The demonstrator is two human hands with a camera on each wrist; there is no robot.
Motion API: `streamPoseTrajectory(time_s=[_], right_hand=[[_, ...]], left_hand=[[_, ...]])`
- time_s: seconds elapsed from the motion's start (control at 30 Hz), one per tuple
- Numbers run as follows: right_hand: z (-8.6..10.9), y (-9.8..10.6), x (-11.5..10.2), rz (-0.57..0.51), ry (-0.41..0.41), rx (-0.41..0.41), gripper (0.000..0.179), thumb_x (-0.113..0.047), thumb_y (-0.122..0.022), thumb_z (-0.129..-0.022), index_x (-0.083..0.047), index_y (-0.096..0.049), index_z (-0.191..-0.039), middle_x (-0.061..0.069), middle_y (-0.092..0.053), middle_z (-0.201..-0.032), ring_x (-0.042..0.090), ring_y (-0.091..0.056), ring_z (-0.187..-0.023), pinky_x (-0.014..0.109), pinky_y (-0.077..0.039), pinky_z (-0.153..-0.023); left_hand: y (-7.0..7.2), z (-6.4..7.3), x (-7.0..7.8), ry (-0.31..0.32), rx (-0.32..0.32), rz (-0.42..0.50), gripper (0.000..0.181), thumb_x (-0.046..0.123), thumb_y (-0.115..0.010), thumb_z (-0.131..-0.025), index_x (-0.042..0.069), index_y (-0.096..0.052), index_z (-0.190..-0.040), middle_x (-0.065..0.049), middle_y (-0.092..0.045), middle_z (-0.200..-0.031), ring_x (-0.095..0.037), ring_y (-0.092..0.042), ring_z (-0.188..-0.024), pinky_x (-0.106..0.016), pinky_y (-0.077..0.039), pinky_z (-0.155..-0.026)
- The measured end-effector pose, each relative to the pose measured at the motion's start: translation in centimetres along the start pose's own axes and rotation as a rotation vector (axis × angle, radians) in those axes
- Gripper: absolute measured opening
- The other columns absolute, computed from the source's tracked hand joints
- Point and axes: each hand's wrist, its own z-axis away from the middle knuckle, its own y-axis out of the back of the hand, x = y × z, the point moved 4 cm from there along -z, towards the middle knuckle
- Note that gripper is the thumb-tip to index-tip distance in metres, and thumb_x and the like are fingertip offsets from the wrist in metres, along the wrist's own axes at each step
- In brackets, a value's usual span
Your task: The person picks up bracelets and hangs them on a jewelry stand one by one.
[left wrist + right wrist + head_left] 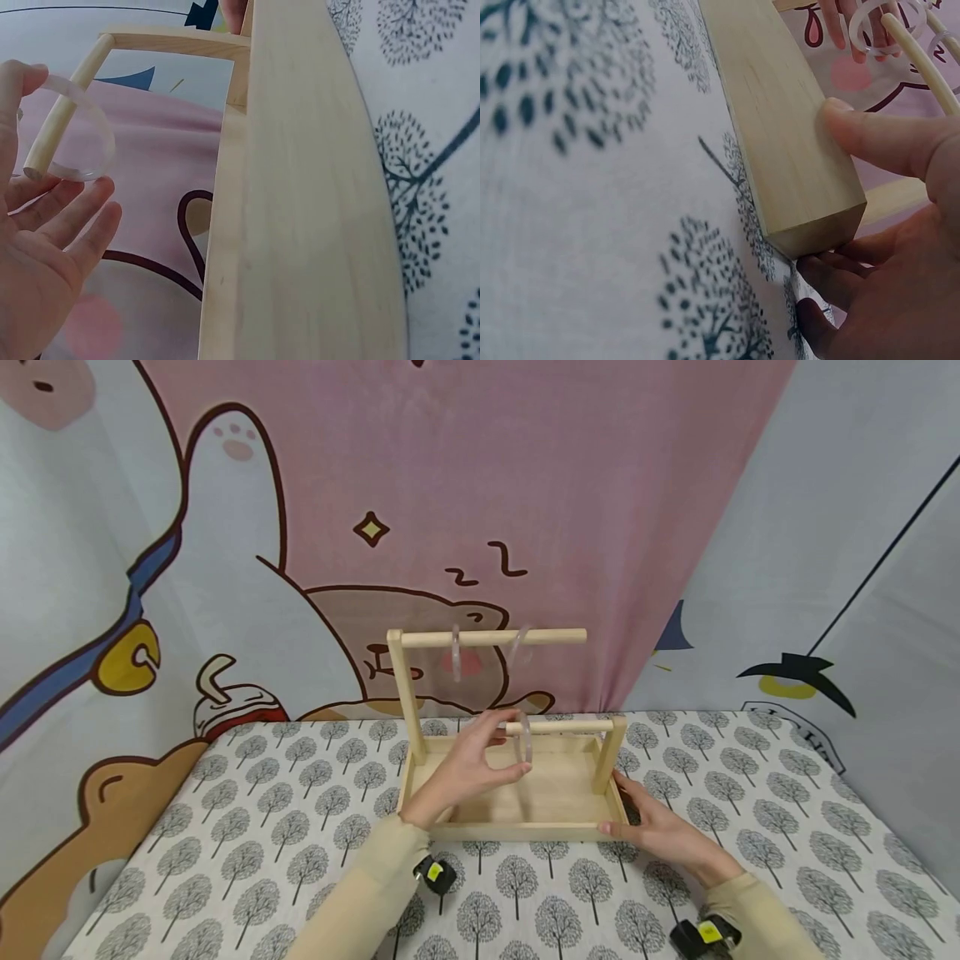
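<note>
My left hand (468,764) pinches a translucent pale bangle (527,745) between thumb and fingers. The bangle encircles the lower rod (573,727) of a wooden jewelry stand (517,833), close to that rod's free end (34,172). At the stand's right front corner, my right hand (667,833) grips the tray base, thumb on the front wall (795,135) and fingers around the side. Two more translucent bangles, one toward the left (456,660) and one near the middle (517,647), hang from the upper rod (558,636).
The stand has a tall left post (407,693) and a shorter right post (611,752). It rests on a tree-patterned tablecloth (300,827). Behind the table hangs a cartoon-printed curtain (585,510).
</note>
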Motion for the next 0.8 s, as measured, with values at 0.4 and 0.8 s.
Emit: streamPoseTrajectory(time_s=[0.4,0.8], right_hand=[[-0.1,-0.4,0.0,-0.047,0.006,0.003,0.096,-0.02,-0.071,-0.088,0.007,-0.003,-0.151,0.041,-0.019,-0.146,0.055,-0.03,-0.13,0.068,-0.024,-0.103],[-0.1,-0.5,0.0,-0.1,0.012,-0.007,0.095,-0.017,-0.069,-0.089,0.006,-0.001,-0.151,0.039,-0.026,-0.144,0.05,-0.037,-0.127,0.066,-0.026,-0.103]], left_hand=[[-0.3,-1.1,0.7,0.058,-0.044,-0.133,0.076,0.026,-0.083,-0.077,0.003,-0.048,-0.14,-0.011,-0.051,-0.139,-0.024,-0.052,-0.121,-0.031,-0.048,-0.094],[-0.8,-2.4,1.4,0.098,-0.084,-0.193,0.08,0.037,-0.083,-0.075,0.01,-0.048,-0.142,-0.004,-0.054,-0.138,-0.021,-0.052,-0.123,-0.041,-0.039,-0.104]])
